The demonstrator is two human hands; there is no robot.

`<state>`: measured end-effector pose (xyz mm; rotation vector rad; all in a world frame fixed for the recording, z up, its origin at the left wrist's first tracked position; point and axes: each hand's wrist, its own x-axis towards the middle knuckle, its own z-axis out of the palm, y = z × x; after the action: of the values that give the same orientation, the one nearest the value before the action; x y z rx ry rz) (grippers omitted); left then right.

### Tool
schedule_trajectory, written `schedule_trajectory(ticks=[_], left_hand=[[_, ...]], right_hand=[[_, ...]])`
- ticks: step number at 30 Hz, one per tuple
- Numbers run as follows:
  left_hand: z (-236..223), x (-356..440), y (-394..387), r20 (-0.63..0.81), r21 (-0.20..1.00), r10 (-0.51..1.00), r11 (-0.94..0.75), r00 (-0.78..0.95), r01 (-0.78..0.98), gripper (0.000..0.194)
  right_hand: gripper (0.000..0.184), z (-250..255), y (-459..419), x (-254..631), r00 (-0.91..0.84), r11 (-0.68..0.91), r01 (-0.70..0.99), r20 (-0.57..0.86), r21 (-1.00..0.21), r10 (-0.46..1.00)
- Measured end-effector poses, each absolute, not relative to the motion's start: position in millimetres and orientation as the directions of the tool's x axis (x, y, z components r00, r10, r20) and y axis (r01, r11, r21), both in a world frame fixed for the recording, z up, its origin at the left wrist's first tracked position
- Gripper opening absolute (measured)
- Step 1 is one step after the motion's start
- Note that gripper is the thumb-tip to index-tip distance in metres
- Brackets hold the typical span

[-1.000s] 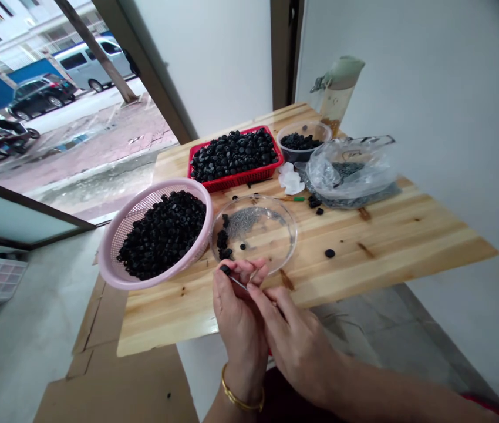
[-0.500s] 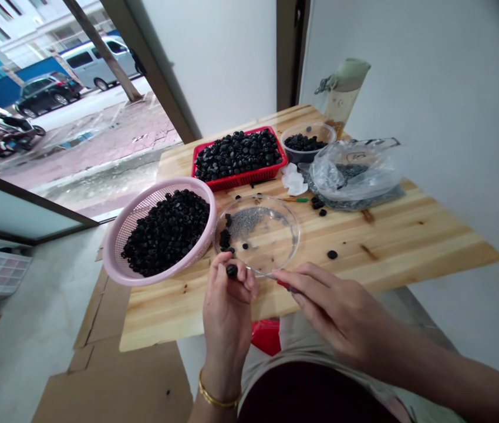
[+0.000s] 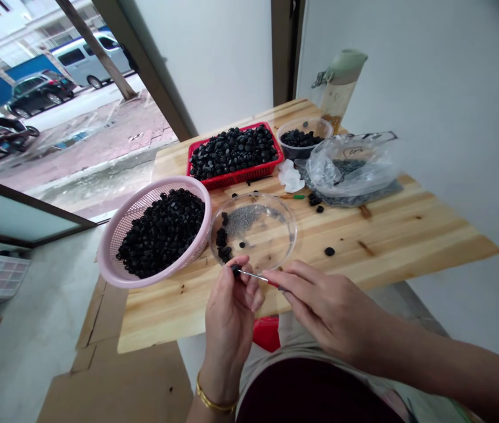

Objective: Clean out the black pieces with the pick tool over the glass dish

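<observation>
My left hand [image 3: 231, 305] pinches a small black cap [image 3: 235, 271] at the front edge of the wooden table [image 3: 390, 235]. My right hand [image 3: 324, 308] grips a thin tool with a red handle [image 3: 258, 277], and its metal tip touches the cap. Just beyond my hands stands a clear shallow dish [image 3: 253, 230] with small grey metal parts and a few black caps. To its left, a pink basket [image 3: 155, 232] is heaped with black caps.
A red tray [image 3: 235, 154] full of black caps sits at the back. Beside it are a clear tub of caps [image 3: 303, 138], a plastic bag of grey parts [image 3: 350, 167], white scraps [image 3: 291, 176] and a green-lidded bottle [image 3: 340, 85]. Loose caps [image 3: 329, 251] lie on the wood.
My right hand first pulled away from my left hand to the right, then brought the tool's tip back onto the cap. My left hand kept holding the cap.
</observation>
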<state>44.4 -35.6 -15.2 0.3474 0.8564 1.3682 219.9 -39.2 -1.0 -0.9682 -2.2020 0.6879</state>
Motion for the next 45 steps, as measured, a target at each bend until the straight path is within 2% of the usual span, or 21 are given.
schedule_trajectory(ticks=[7, 13, 23, 31, 34, 40, 45], left_hand=[[-18.2, 38.1, -30.3, -0.377, 0.641, 0.924, 0.313, 0.068, -0.701, 0.037], [-19.8, 36.1, -30.2, -0.351, 0.662, 0.935, 0.286, 0.050, -0.692, 0.035], [-24.4, 37.3, -29.9, -0.166, 0.814, 0.986, 0.143, 0.010, -0.563, 0.038], [-31.1, 30.2, -32.3, 0.025, 0.947, 0.999, -0.031, -0.022, -0.320, 0.033], [-30.2, 33.2, -33.3, 0.029, 0.934, 0.999, -0.034, -0.019, -0.355, 0.033], [-24.8, 51.1, -35.2, -0.033, 0.838, 0.997, -0.010, -0.070, -0.546, 0.037], [-19.7, 60.3, -37.2, -0.094, 0.750, 0.991, 0.008, -0.095, -0.662, 0.042]], right_hand=[[0.039, 15.6, -33.8, 230.0, -0.549, 0.598, 0.451, 0.322, -0.662, 0.771], [0.038, 16.0, -33.3, 226.8, -0.571, 0.638, 0.429, 0.355, -0.640, 0.740], [0.046, 20.6, -32.9, 223.1, -0.606, 0.664, 0.448, 0.343, -0.598, 0.718], [0.047, 18.0, -39.4, 224.5, -0.638, 0.690, 0.519, 0.310, -0.504, 0.705], [0.048, 11.5, -44.3, 221.1, -0.614, 0.700, 0.515, 0.358, -0.494, 0.704], [0.047, -9.9, -58.7, 209.8, -0.542, 0.699, 0.569, 0.441, -0.434, 0.715], [0.042, -28.9, -69.9, 193.9, -0.427, 0.632, 0.620, 0.475, -0.466, 0.769]])
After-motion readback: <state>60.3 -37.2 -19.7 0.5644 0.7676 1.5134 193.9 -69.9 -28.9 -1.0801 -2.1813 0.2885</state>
